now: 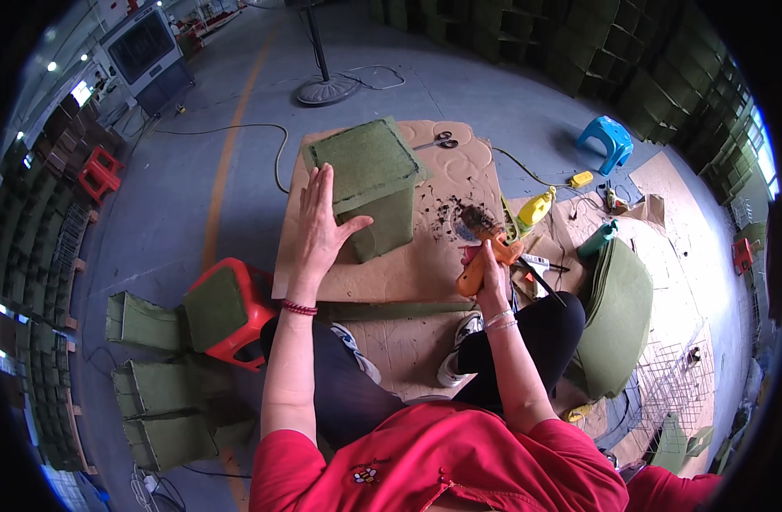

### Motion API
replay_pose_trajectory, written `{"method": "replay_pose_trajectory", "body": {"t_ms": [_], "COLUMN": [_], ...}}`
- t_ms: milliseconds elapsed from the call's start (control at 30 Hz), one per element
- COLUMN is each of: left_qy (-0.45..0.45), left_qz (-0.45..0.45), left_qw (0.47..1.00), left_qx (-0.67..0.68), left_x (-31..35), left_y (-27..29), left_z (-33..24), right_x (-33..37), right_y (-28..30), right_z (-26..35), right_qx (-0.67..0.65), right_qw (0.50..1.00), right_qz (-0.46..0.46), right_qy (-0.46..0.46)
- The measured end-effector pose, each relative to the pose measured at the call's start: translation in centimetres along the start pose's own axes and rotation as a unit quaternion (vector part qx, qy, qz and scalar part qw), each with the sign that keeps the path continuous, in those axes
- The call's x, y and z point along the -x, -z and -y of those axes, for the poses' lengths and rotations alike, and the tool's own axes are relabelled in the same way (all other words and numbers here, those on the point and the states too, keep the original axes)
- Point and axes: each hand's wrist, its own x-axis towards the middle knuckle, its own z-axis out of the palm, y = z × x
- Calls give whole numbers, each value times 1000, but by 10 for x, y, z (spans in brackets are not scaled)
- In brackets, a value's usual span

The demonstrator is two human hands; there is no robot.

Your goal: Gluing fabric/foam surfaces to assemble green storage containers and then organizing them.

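My left hand (321, 232) lies with straight fingers and thumb apart against the near left side of a green felt-like box (382, 224). A flat green panel (357, 158) covers the box top, with dark glue marks along its edges. My right hand (494, 282) is wrapped round an orange glue gun (470, 278), right of the box. A black glue stick (544, 283) juts from the gun's rear. The gun's front end is over dark glue crumbs (446, 213) on the cardboard (357, 280); its tip is hard to make out.
Scissors (438, 142) lie behind the box. To the right are a yellow bottle (536, 209), a teal bottle (597, 239), a white glue gun (540, 264) and stacked green sheets (614, 320). A red stool (247, 317) stands left; a blue stool (607, 141) is farther off.
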Motion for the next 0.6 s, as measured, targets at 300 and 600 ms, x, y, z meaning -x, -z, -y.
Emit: {"method": "replay_pose_trajectory", "body": {"t_ms": [300,600], "left_qy": [65,19], "left_qz": [60,228], "left_qw": [992,967], "left_qx": [92,-110], "left_x": [-65,-113], "left_y": [18,-41], "left_z": [34,35], "right_x": [-14,-34], "right_y": [9,15], "right_z": [-21,-21], "right_qx": [17,87], "right_qw": [999,989], "right_qz": [16,84], "right_qy": [-49,-83]}}
